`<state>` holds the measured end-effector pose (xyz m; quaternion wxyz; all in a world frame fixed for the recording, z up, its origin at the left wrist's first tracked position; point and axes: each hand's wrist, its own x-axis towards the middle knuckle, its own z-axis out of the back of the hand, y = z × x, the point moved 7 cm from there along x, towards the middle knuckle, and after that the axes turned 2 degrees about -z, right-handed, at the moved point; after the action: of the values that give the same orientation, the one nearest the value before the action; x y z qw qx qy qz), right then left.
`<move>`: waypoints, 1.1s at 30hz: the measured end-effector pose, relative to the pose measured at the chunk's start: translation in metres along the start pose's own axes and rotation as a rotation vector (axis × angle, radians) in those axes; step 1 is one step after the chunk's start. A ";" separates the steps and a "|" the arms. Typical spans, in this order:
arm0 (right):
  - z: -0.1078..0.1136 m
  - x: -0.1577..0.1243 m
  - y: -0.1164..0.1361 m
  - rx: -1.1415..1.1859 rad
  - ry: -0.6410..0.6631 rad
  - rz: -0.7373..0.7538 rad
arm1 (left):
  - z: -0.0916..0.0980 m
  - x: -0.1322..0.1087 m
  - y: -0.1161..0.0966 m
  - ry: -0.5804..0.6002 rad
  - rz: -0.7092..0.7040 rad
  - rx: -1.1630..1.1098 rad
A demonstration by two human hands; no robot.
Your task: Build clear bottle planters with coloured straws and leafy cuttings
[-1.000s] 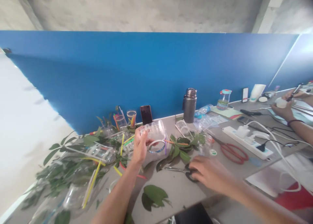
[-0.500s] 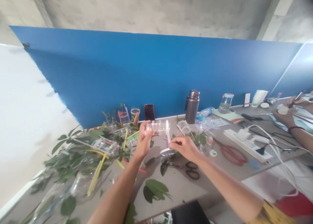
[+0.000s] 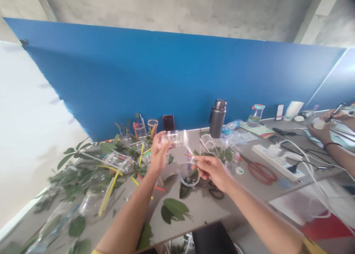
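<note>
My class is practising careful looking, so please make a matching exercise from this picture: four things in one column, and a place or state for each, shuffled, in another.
Things
1. Thermos flask
2. Red-handled scissors
3. Clear plastic container
4. Roll of tape

Places and states
A. Held sideways in the left hand
B. Lying beside the white power strip
C. At the fingers of the right hand
D. Standing upright in front of the blue partition

Right pairs: 1-D, 2-B, 3-A, 4-C
</note>
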<state>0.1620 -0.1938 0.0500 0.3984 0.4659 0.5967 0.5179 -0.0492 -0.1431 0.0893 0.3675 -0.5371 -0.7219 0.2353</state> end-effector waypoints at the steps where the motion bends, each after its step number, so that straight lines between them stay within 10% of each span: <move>1: 0.009 -0.005 -0.005 0.051 -0.030 -0.022 | 0.000 0.002 -0.001 0.025 -0.014 0.006; 7: 0.058 -0.049 -0.021 -0.547 -0.155 -0.006 | -0.001 0.004 -0.009 0.063 -0.089 0.022; 11: 0.053 -0.064 -0.020 -1.130 -0.036 0.120 | -0.006 0.002 -0.009 0.084 -0.093 0.032; 19: 0.031 -0.057 -0.014 -1.548 0.122 0.031 | -0.011 -0.002 -0.011 0.109 -0.079 0.023; 28: 0.056 -0.087 0.014 -1.324 0.208 -0.163 | -0.008 0.001 -0.015 0.113 -0.094 -0.003; 33: 0.075 -0.070 0.052 -1.308 0.048 -0.021 | -0.007 0.003 -0.015 0.129 -0.114 0.023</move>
<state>0.2592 -0.2417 0.0897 0.5912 0.1099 0.1715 0.7804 -0.0535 -0.1459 0.1056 0.4322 -0.5050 -0.7233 0.1870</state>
